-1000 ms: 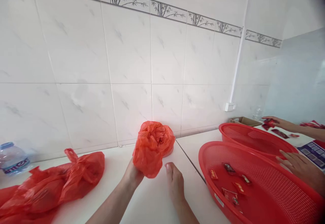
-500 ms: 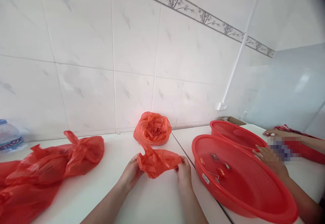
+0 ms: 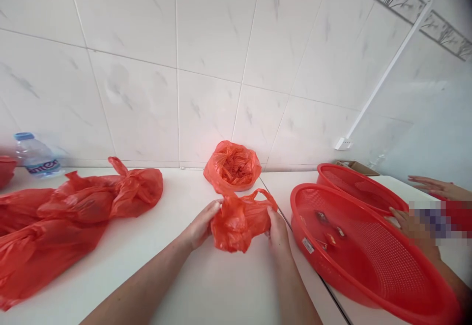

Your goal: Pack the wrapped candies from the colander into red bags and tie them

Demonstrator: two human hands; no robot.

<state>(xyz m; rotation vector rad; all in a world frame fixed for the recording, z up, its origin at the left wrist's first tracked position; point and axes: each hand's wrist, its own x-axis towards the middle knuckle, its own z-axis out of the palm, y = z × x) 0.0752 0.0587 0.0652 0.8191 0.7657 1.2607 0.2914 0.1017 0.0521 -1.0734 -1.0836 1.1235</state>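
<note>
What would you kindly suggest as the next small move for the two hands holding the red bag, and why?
Probably ease the left hand and right hand gently apart to spread the bag: each hand holds one side of it, and it looks crumpled between them, with a loop standing up near the right hand.

Covered, cropped, masked
The held bag (image 3: 239, 221) hides most fingertips of the left hand (image 3: 202, 222) at six o'clock; tied bags (image 3: 51, 253) run off-frame toward eight; pixel blocks (image 3: 438, 222) partly mask a co-worker's hand (image 3: 400, 219) near four.
</note>
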